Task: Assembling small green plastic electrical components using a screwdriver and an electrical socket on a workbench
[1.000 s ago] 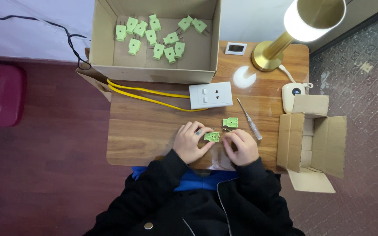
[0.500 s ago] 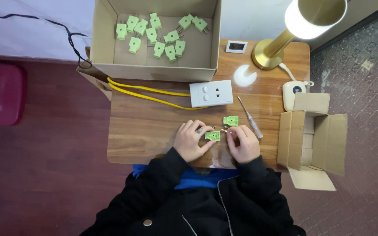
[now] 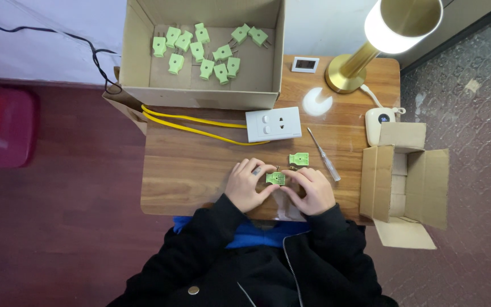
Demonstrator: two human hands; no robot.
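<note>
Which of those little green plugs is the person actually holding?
The green plug pinched between left hand and right hand. Another lies loose beside it; the rest sit in the cardboard box.

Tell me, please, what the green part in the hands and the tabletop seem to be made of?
Green plug part, held by left hand and right hand: likely moulded plastic, uniform matte colour. Table: wood or wood-look laminate, showing brown grain with slight sheen.

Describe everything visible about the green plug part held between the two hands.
The green plug part is small, pale green and looks like plastic, roughly square with darker marks on its upper face. It lies flat just above the wooden table, pinched between the left hand and right hand. Finer details are too small to tell.
</note>
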